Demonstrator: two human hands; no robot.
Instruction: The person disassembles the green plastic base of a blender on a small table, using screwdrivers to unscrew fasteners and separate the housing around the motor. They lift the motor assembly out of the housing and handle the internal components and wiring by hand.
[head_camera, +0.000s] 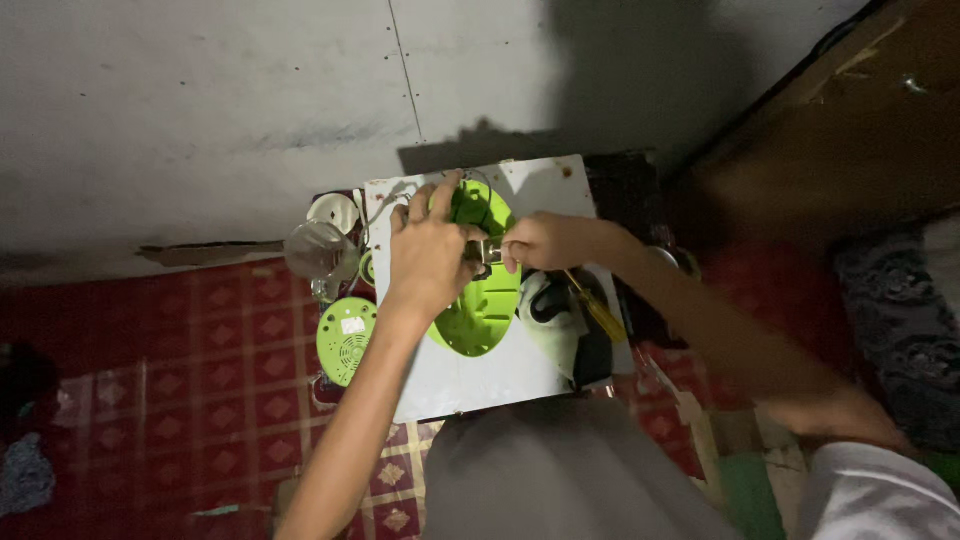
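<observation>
Fingers of my 2 hands pinch 1 small metal part (487, 250) over the green shell (478, 315); rigid, light, slippery plastic, I judge; grip its rim.

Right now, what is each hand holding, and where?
Both the left hand and right hand pinch a small metal part over the green shell; the exact grip is unclear.

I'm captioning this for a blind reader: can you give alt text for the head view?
Two hands work on a lime-green plastic housing lying on a white board: the left hand presses it, the right hand pinches a small metal part. A yellow-handled screwdriver lies alongside.
</observation>
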